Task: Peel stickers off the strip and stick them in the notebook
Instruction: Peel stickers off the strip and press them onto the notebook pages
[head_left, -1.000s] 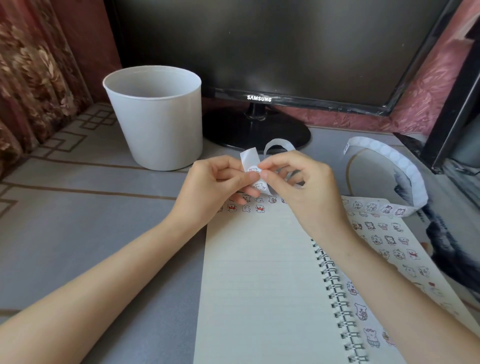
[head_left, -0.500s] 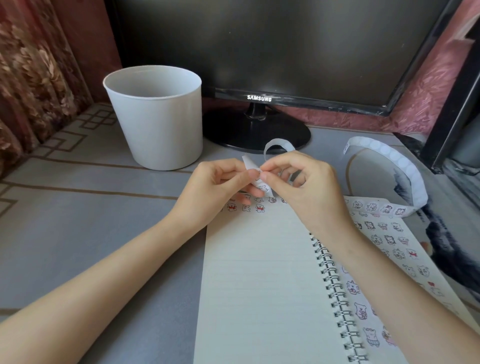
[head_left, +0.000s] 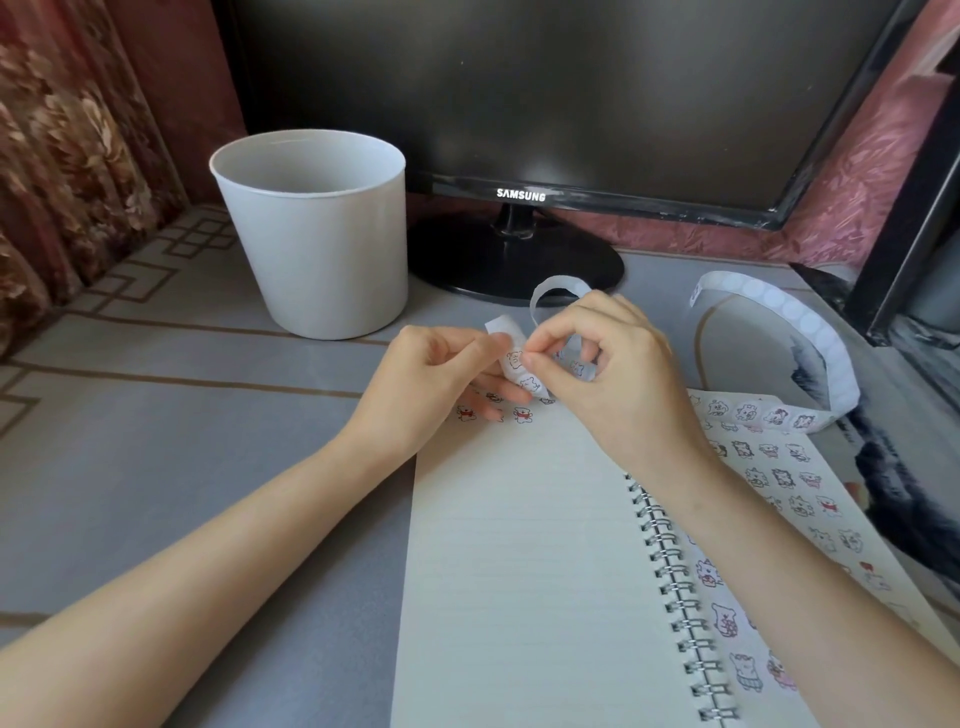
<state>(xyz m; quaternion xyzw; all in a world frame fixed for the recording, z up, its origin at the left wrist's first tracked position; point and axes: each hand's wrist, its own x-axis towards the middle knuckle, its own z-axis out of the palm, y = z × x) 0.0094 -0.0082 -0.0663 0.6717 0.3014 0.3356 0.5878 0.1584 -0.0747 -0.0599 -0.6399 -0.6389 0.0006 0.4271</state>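
The left hand (head_left: 441, 379) pinches the sticker strip (head_left: 511, 353) taut above the spiral notebook's (head_left: 524, 545) top edge. The right hand (head_left: 613, 374) closes thumb and forefinger on a bear sticker (head_left: 515, 359), apparently lifting its edge, placement rows directly below.

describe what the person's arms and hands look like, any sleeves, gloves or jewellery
Both forearms are bare right down to the bottom edge of the picture, with no sleeves in view. The left hand and right hand wear no gloves, and no rings, watch or bracelet show. The fingernails look short and unpainted.
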